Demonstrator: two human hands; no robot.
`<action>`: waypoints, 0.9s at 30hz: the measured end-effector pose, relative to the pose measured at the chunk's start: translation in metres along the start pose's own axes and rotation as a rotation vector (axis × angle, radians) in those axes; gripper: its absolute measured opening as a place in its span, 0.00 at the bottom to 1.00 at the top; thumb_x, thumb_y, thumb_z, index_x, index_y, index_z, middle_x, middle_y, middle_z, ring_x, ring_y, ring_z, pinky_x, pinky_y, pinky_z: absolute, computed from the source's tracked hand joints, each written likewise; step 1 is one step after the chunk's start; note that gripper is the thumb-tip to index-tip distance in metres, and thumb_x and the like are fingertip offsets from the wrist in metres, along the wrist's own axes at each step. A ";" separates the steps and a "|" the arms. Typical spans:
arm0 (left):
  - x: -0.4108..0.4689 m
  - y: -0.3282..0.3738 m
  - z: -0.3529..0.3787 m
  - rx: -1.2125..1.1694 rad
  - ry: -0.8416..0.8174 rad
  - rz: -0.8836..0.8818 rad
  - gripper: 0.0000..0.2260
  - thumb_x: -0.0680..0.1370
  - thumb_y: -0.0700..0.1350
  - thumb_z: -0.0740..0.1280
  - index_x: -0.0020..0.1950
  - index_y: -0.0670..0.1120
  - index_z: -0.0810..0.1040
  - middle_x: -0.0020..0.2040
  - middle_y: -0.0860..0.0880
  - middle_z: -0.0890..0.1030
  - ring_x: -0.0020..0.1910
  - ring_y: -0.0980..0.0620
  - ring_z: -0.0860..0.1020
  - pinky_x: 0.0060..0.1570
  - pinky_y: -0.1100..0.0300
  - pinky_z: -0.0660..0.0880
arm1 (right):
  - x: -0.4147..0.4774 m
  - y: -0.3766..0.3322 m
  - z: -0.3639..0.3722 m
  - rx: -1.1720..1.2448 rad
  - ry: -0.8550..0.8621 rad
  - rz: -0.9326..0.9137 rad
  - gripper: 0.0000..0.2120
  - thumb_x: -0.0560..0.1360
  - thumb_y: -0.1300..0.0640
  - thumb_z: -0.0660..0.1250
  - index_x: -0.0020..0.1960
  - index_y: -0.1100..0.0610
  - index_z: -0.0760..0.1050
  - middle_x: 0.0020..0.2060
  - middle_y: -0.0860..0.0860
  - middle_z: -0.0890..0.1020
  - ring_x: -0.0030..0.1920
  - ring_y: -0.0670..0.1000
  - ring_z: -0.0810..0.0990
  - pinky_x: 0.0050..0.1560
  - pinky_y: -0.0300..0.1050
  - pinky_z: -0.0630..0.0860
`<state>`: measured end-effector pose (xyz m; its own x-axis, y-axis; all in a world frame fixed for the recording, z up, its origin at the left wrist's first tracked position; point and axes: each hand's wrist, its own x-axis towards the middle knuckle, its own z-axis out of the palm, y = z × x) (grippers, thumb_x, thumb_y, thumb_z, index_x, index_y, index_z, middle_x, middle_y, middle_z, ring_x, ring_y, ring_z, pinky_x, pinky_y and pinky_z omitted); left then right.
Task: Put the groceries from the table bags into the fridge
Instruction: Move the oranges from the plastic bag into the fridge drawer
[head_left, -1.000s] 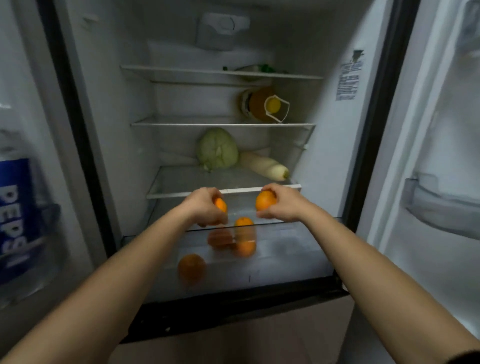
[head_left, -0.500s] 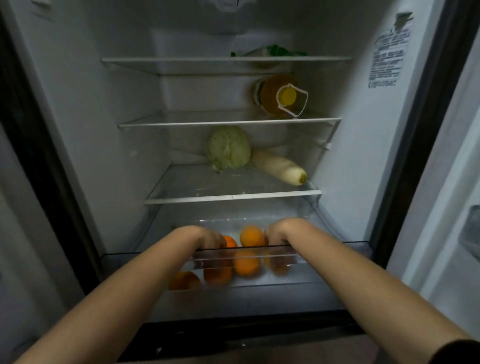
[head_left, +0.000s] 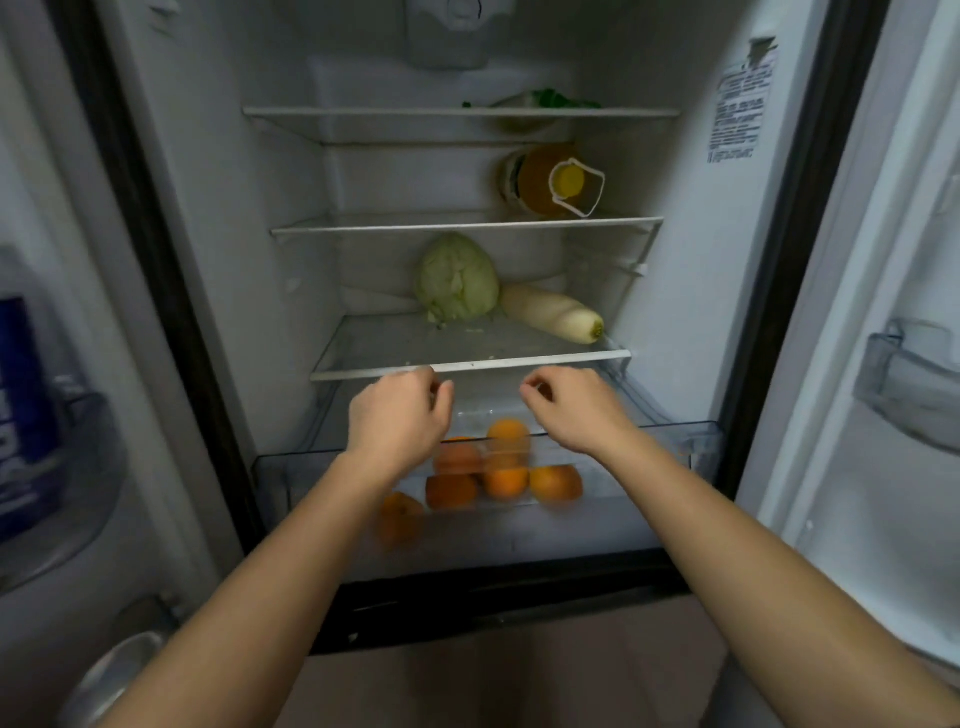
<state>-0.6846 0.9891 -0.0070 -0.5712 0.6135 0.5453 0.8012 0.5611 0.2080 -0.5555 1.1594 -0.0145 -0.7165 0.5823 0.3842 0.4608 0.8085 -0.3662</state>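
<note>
Oranges (head_left: 506, 480), loose in the pulled-out crisper drawer (head_left: 696, 441); left hand (head_left: 397, 415) and right hand (head_left: 576, 410) above, empty, fingers loosely curled; risk: fruit rolling or bruising if the drawer is shoved shut.

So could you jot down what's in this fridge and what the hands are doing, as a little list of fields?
place: open fridge, seen from above the hands
top shelf: something green, mostly hidden
second shelf: bottle of yellow liquid lying on its side
third shelf: cabbage with a white radish to its right
bottom drawer: clear drawer pulled out, several oranges inside
left hand: empty, above the drawer
right hand: empty, above the drawer
left door: blue-labelled bottle in the door bin
</note>
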 end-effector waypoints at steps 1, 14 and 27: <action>-0.013 0.003 -0.003 -0.001 0.082 0.002 0.16 0.81 0.55 0.58 0.48 0.47 0.80 0.46 0.45 0.83 0.48 0.39 0.80 0.42 0.52 0.73 | -0.013 -0.001 0.003 0.001 0.130 -0.020 0.13 0.80 0.46 0.60 0.55 0.49 0.81 0.52 0.51 0.84 0.55 0.57 0.80 0.50 0.51 0.76; -0.075 -0.025 0.048 0.216 0.242 0.127 0.24 0.80 0.63 0.55 0.54 0.45 0.79 0.51 0.44 0.78 0.58 0.40 0.74 0.68 0.34 0.56 | -0.079 0.043 0.077 -0.289 0.580 -0.241 0.28 0.81 0.39 0.55 0.76 0.53 0.63 0.75 0.61 0.64 0.77 0.63 0.58 0.78 0.62 0.44; 0.004 -0.040 0.081 0.262 0.147 0.049 0.27 0.81 0.64 0.48 0.55 0.45 0.76 0.52 0.42 0.76 0.53 0.40 0.72 0.59 0.40 0.65 | 0.004 0.052 0.091 -0.265 0.472 -0.214 0.26 0.81 0.41 0.58 0.72 0.55 0.67 0.70 0.62 0.69 0.74 0.63 0.63 0.78 0.64 0.46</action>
<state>-0.7334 1.0141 -0.0794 -0.4857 0.5670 0.6653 0.7430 0.6687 -0.0275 -0.5828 1.1958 -0.1090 -0.5249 0.3291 0.7849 0.4904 0.8707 -0.0371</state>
